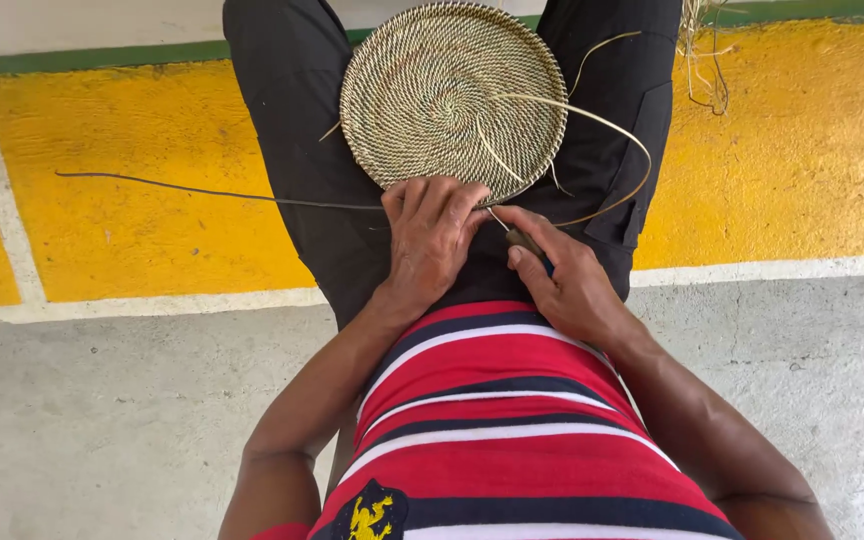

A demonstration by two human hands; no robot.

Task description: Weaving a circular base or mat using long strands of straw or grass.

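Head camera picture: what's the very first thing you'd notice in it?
First, the round, flat woven disc of pale coiled fibre, resting on the person's dark-trousered lap at top centre. Just below it, the left hand presses on its near rim, while the right hand grips a small dark-handled tool beside it. Behind lies the bright yellow painted floor band, and a red, white and navy striped shirt fills the bottom.

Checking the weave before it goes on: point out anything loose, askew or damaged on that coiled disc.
No damage shows. The coiled disc lies flat on the lap; only unwoven pale strands and a long dark strand trail loose. Left hand presses the rim; right hand grips a small tool.
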